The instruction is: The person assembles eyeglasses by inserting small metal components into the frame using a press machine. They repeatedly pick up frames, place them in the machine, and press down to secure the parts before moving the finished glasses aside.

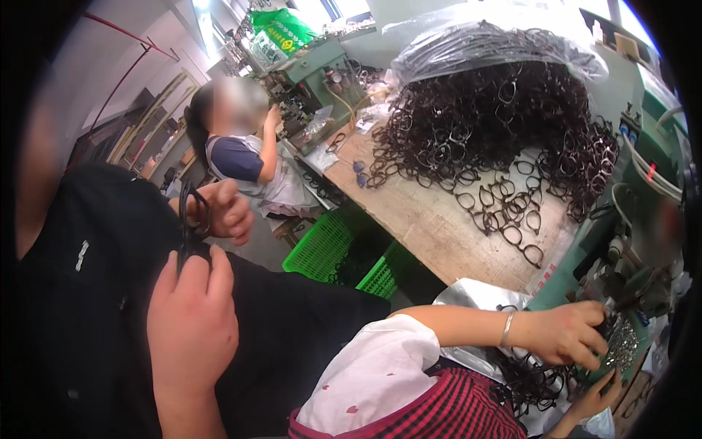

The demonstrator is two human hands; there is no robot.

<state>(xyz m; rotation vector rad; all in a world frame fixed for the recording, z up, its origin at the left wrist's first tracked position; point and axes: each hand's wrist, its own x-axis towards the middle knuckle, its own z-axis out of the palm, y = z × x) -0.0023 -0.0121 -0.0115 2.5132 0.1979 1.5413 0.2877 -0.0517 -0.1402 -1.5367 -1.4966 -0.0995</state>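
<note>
Dark eyeglass frame (185,219) at fingertips (172,263)

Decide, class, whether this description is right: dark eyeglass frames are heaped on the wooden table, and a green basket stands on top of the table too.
Not quite: the green basket is not on top of the wooden table; the head view shows it lower down, beside the edge. The dark eyeglass frames are indeed heaped there.

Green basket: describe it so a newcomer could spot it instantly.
Find the wooden tabletop under the big heap of dark eyeglass frames. Past the tabletop's lower-left edge sits the green basket; slotted plastic walls set it apart from the green bag near the picture's top.
</note>
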